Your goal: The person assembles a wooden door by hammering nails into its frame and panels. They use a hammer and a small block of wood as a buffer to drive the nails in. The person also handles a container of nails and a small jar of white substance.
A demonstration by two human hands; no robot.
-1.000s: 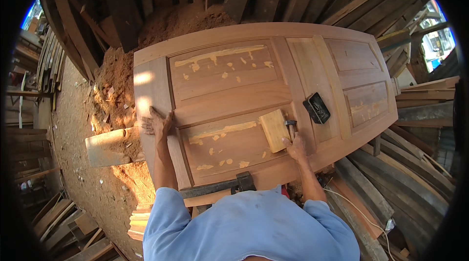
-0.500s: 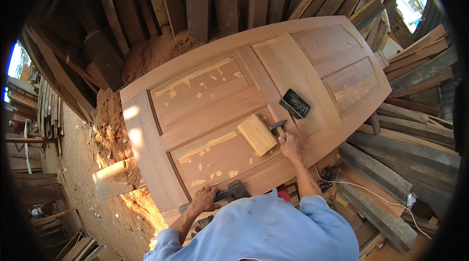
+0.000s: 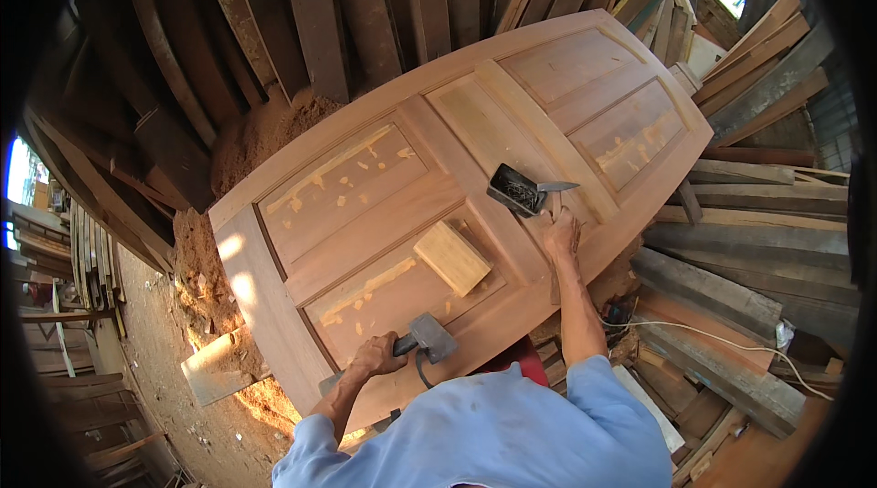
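The left hand point(image 3: 376, 355), low in the frame, is closed round the handle of a grey power tool point(image 3: 429, 337) resting on the near rail of the panelled wooden door point(image 3: 365, 223); the right hand point(image 3: 562, 234), right of centre, lies fingers together beside a black container point(image 3: 516, 189) and a putty knife point(image 3: 554, 186). The door fills the middle of the frame, lying flat over stacked timber point(image 3: 731, 269) — a shove near its edge could tip or slide it. The loose wooden block point(image 3: 451, 257) on the lower panel might get knocked off, and the tool's cord, hanging at the door's edge, could snag.
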